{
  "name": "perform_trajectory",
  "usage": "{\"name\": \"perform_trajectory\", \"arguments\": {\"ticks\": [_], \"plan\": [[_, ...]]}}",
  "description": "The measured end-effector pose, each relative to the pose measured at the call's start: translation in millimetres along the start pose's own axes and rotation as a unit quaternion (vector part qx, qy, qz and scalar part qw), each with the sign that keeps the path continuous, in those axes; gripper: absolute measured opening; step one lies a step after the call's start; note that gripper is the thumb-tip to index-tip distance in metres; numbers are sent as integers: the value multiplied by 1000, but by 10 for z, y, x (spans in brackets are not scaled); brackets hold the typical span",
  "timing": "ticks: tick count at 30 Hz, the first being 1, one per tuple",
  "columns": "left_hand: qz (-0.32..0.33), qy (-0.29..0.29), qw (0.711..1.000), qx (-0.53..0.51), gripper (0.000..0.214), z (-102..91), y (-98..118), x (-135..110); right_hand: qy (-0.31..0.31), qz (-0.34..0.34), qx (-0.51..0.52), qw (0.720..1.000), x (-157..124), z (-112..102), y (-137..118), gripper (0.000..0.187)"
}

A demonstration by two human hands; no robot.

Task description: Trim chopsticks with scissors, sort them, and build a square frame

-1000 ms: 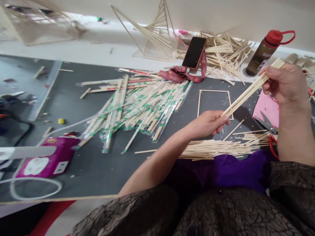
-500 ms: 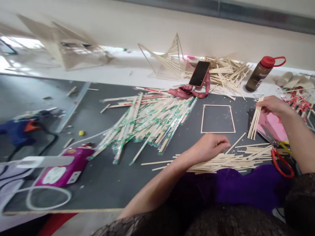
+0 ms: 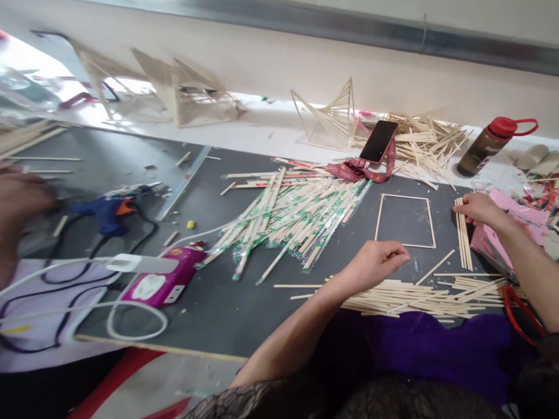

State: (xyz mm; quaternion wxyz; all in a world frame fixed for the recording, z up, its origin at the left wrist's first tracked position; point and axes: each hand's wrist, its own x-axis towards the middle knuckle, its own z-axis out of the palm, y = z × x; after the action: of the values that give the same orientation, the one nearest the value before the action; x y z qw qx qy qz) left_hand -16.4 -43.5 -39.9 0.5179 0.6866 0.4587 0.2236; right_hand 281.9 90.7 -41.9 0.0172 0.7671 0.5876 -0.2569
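Note:
My right hand [image 3: 480,209] is closed around the upper part of a small bundle of wooden chopsticks [image 3: 464,247], to the right of a four-sided stick frame [image 3: 432,224]. My left hand [image 3: 378,262] hovers by the frame's near side, its fingers curled together; whether anything is pinched in them is hidden. Beneath and beyond it spreads a pile of loose chopsticks [image 3: 406,298]. One stick [image 3: 434,267] lies slanted between that pile and the frame. Red-handled scissors [image 3: 522,311] lie partly under my right forearm, near pink paper [image 3: 522,212].
Wrapped chopsticks [image 3: 297,215] cover the table's middle. Behind them are a phone [image 3: 379,141] with a lanyard, a bottle [image 3: 487,148] and a stick model [image 3: 327,119]. Leftward lie a blue glue gun [image 3: 107,212], a magenta box [image 3: 168,276] with white cables, and another person's hand [image 3: 24,198].
The view has swung left, bringing another person's hand in. My right hand has lowered the bundle of chopsticks toward the table beside the frame. My left hand has kept its closed shape.

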Motion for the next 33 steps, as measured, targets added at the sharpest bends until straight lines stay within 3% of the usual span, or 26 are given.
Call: {"name": "perform_trajectory", "arguments": {"ticks": [6,9,12,15,21,26,33], "plan": [[-18,33,999,-11,26,24,-76,27,19,-18,-85,996,-32,2,-29,29],[-26,50,998,-27,28,20,-110,43,65,-34,-143,987,-94,-41,4,33],[-29,68,996,-45,28,17,-128,54,121,-68,-205,969,-299,-61,-25,40],[-32,84,994,-64,26,25,-133,64,131,-129,-200,962,-603,-10,-160,36],[-27,122,989,-76,26,24,-176,92,66,-297,-150,941,-1083,243,-544,29],[-12,157,985,-69,29,-37,-206,111,28,-337,-169,926,-1255,377,-714,29],[52,219,972,-72,36,-204,-157,86,-56,-415,-178,890,-1396,606,-702,24]]}}
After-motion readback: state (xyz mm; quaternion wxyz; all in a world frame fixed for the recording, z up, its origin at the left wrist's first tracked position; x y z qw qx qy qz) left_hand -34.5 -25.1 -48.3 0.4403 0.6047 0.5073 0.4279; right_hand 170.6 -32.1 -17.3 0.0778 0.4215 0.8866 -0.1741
